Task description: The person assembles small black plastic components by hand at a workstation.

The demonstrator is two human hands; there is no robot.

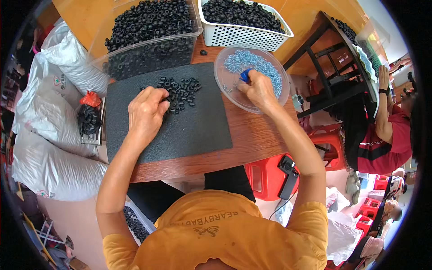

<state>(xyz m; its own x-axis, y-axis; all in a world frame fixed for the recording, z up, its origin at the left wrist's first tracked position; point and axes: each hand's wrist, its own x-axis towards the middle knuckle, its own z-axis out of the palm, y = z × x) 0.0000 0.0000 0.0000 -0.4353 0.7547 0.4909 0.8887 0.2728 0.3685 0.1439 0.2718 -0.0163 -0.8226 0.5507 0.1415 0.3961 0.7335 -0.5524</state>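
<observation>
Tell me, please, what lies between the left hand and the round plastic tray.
In the head view, loose black ring-shaped parts lie beside the left hand, then bare dark mat toward the tray.

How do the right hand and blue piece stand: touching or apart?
Touching. The head view shows the right hand's fingertips against the blue piece, with no gap between.

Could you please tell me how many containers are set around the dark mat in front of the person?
3: a clear box behind the mat at left, a white basket to its right, and a round dish beneath the right hand.
</observation>
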